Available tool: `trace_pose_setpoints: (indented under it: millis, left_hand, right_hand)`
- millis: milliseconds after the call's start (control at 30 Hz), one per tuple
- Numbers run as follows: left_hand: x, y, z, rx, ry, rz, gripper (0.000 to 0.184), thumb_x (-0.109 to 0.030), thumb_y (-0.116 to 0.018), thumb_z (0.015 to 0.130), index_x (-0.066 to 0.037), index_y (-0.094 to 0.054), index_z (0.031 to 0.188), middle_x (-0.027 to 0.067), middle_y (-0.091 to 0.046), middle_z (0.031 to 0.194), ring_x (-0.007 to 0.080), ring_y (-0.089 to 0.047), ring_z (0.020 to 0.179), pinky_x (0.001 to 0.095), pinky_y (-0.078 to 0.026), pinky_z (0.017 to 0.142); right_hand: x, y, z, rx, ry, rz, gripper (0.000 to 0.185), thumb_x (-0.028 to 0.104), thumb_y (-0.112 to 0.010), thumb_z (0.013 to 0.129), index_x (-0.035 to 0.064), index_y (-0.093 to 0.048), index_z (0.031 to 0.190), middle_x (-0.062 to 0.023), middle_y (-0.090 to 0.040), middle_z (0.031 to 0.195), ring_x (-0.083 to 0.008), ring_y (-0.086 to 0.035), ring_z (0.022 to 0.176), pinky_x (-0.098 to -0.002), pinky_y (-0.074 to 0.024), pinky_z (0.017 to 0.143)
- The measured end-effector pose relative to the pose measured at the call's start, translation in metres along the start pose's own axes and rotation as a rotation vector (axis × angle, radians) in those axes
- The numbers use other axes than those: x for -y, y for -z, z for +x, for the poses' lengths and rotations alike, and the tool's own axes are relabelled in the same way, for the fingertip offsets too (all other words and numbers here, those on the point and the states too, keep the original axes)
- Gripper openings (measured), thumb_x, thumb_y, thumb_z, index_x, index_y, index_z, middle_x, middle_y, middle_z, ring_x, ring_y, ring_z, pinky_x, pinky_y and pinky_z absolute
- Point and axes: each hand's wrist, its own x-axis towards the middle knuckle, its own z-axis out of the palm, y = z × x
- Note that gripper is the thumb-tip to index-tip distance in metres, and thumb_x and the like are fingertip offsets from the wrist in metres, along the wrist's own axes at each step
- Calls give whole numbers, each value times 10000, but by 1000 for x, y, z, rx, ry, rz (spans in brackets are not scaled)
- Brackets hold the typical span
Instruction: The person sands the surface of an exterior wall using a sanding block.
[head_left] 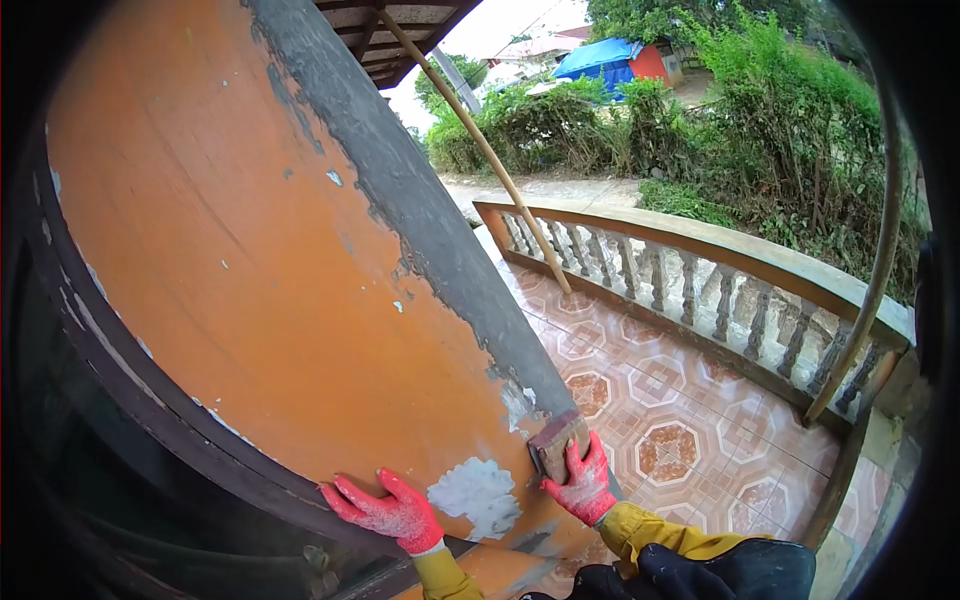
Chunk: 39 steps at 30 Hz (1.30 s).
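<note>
My right hand (585, 484), in a red glove dusted with white, grips a brownish sanding block (556, 440) and presses it to the wall near its grey edge. My left hand (387, 508), gloved the same way, lies with fingers spread on the lower part of the orange wall (260, 280), beside the dark window frame. Between the hands is a whitish patch (476, 497). Along the wall's right side runs a bare grey strip (420, 210) with ragged paint edges.
Right of the wall is a patterned tile floor (668, 452), bounded by a balustrade (690, 285). Two poles stand there, one leaning bamboo (480, 140) and one at the far right (880, 250). A dark window frame (180, 400) curves along the left.
</note>
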Motion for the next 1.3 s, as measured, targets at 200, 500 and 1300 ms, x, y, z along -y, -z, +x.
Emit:
trace_pose_setpoints:
  millis: [200, 500, 1300]
  left_hand:
    - [5, -5, 0, -31, -42, 57, 623, -292, -576, 991, 42, -362, 1471, 292, -283, 1541, 449, -310, 1410, 545, -311, 1122]
    - [0, -7, 0, -52, -20, -9, 582, -229, -572, 1003, 36, -353, 1473, 282, -241, 1550, 442, -277, 1432, 531, -316, 1127]
    - [-1, -4, -2, -32, -7, 12, 557, -234, -536, 1010, 52, -370, 1459, 303, -265, 1535, 460, -312, 1404, 551, -316, 1116]
  right_hand:
    - [44, 41, 80, -107, 94, -29, 912, 395, -892, 536, 90, -535, 1318, -383, -366, 1390, -546, -499, 1155, -608, -455, 922]
    - [-4, 27, 32, 9, 38, -136, 805, 371, -882, 575, 134, -581, 1284, -380, -360, 1399, -534, -487, 1182, -597, -449, 939]
    - [73, 55, 87, 24, 110, -24, 775, 341, -870, 601, 185, -585, 1305, -359, -366, 1397, -518, -483, 1176, -587, -439, 926]
